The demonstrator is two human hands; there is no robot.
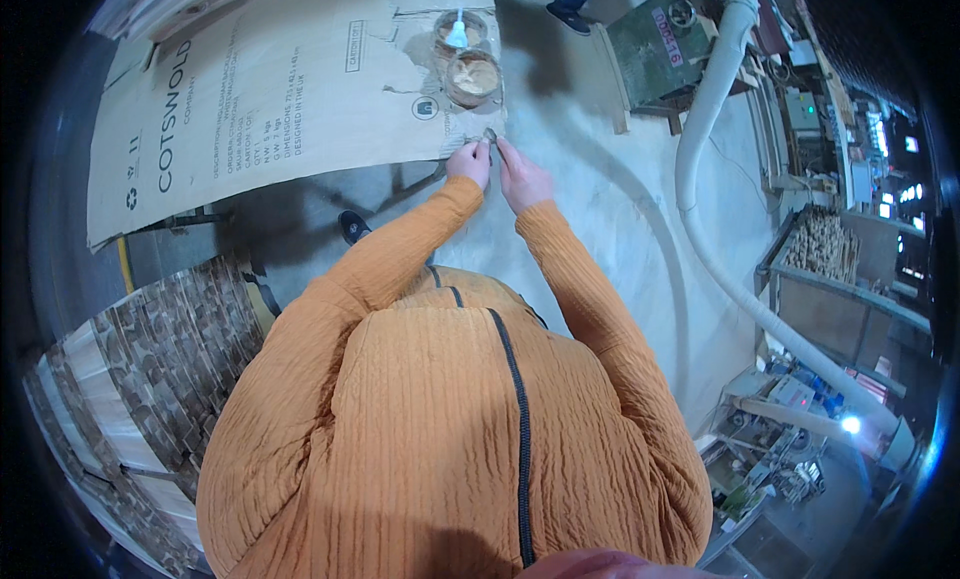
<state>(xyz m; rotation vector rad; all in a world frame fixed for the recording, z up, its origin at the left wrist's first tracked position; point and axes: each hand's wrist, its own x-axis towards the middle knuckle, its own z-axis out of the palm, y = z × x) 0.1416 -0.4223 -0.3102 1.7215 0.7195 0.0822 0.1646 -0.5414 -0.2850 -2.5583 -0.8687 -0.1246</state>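
My left hand (468, 165) and my right hand (525, 179) meet at the near right corner of a cardboard sheet (310, 99). The fingers of both are pinched around a small greyish thing at their tips, too small to name. Just beyond them on the cardboard stands a round bowl (473, 80) holding pale, brownish stuff. Behind it is a second round bowl (475, 24), with a small pale-blue nozzle bottle (457, 34) standing in or over it; which of the two cannot be made out.
Dark stains mark the cardboard around the bowls. At right a thick grey hose (690, 189) curves down past a green machine (660, 49). Another person's shoes (567, 17) show at the top. Stacked patterned panels (180, 369) stand at lower left, bundled sticks (820, 247) at far right.
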